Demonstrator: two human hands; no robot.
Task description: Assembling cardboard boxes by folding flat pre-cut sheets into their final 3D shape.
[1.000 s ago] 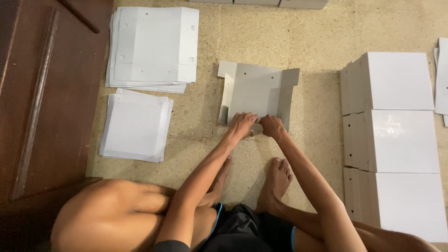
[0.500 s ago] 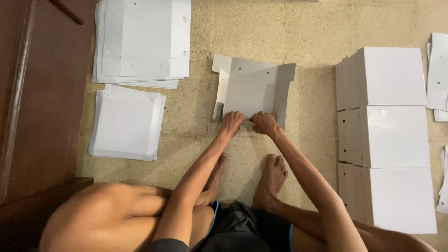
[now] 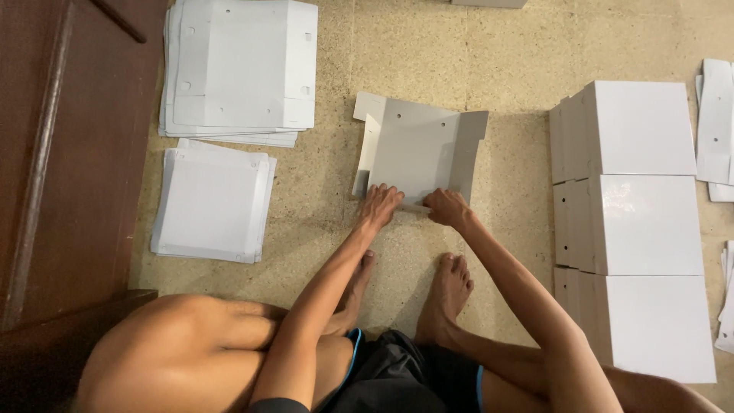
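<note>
Seated on the floor point(image 3: 489, 53), a person presses the left hand point(image 3: 380, 205) and right hand point(image 3: 447, 208) onto the near edge of a half-folded grey cardboard blank point(image 3: 417, 149); each grip apparently flat, not clenched. Uneven pressure could crease the panel crookedly.

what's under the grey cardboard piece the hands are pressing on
Speckled floor shows all around the half-folded cardboard piece, which seems to lie straight on it. The left hand and right hand press its near edge. Anything beneath the panel is covered.
</note>
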